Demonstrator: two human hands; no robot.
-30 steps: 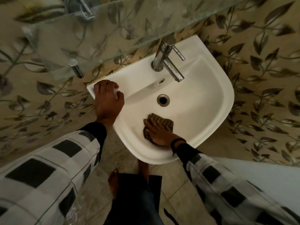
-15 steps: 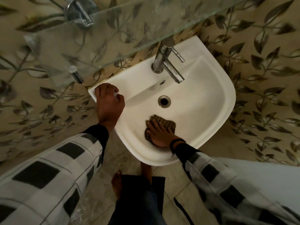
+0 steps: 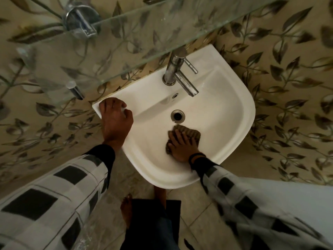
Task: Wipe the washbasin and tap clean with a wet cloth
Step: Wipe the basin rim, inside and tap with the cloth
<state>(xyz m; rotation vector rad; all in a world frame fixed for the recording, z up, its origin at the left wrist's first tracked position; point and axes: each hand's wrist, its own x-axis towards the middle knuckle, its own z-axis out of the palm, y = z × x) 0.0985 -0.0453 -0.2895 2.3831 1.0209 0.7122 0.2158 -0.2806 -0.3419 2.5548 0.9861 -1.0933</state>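
Note:
A white washbasin (image 3: 234, 112) hangs on the leaf-patterned wall, with a chrome tap (image 3: 178, 76) at its back rim and a round drain (image 3: 177, 115) in the bowl. A brown striped cloth (image 3: 191, 133) lies in the bowl just below the drain. My right hand (image 3: 182, 145) presses flat on the cloth with straight, spread fingers. My left hand (image 3: 115, 118) grips the basin's left corner, fingers curled over the rim.
A glass shelf (image 3: 111, 44) on chrome brackets juts out above the basin's back and partly overhangs the tap. A white fixture (image 3: 288, 201) stands at lower right. My bare feet (image 3: 127, 210) stand on the tiled floor under the basin.
My right hand and the cloth have stayed in much the same spot in the bowl below the drain. My left hand keeps its hold on the rim.

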